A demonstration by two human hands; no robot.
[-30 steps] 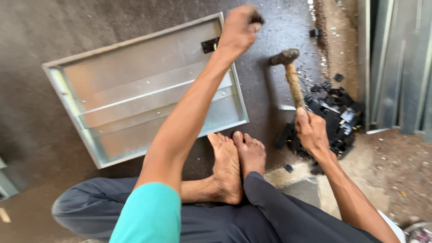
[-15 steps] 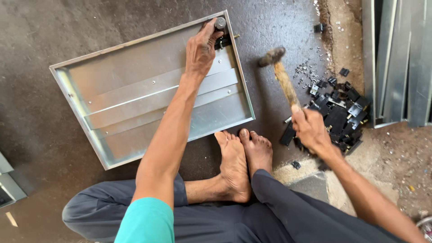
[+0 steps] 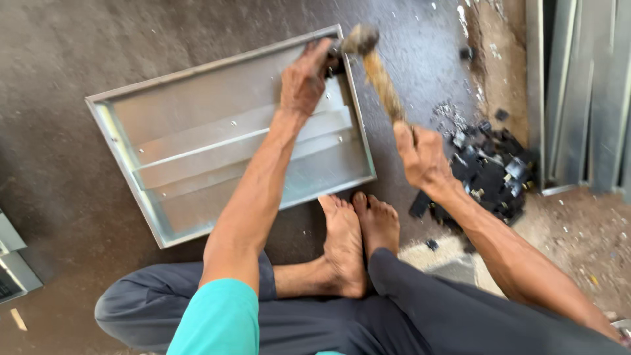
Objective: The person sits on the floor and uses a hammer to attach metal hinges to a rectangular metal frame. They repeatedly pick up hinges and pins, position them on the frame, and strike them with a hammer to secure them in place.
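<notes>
A shallow grey sheet-metal tray (image 3: 197,125) with a raised rib across its middle lies open side up on the dark floor. My left hand (image 3: 303,79) presses a small dark part against the tray's far right corner, fingers closed on it. My right hand (image 3: 420,154) grips the wooden handle of a hammer (image 3: 374,66). The hammer's head sits right at that corner, touching or just above the part beside my left fingers; motion blur hides the contact.
A heap of small black parts (image 3: 493,171) lies on the floor right of my right hand. Upright grey metal sheets (image 3: 578,92) stand at the right edge. My bare feet (image 3: 358,236) rest just below the tray's near right corner. Another metal piece (image 3: 13,263) shows at the left edge.
The hammer has swung left and down from beside the tray onto its far right corner. My left hand has stayed at that corner on the small part. The camera has shifted slightly.
</notes>
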